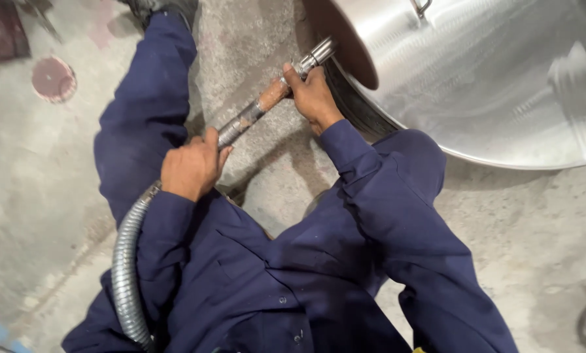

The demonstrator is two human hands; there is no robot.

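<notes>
Left hand [189, 167]: I grip the tool shaft [254, 112] low.
Right hand [312, 95]: clamped near its tip.
Axis: toward upper right (steel vessel [489, 85]).

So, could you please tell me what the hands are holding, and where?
Both grip a rod-like metal tool: left hand at its hose end, right hand near the tip.

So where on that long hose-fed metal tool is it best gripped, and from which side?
Two-handed on the straight shaft of the tool, from above. The left hand wraps the rear end where the corrugated hose joins; the right hand wraps near the tip, beside the steel vessel. Its long, slanted shaft seems to suit spaced grips.
</notes>
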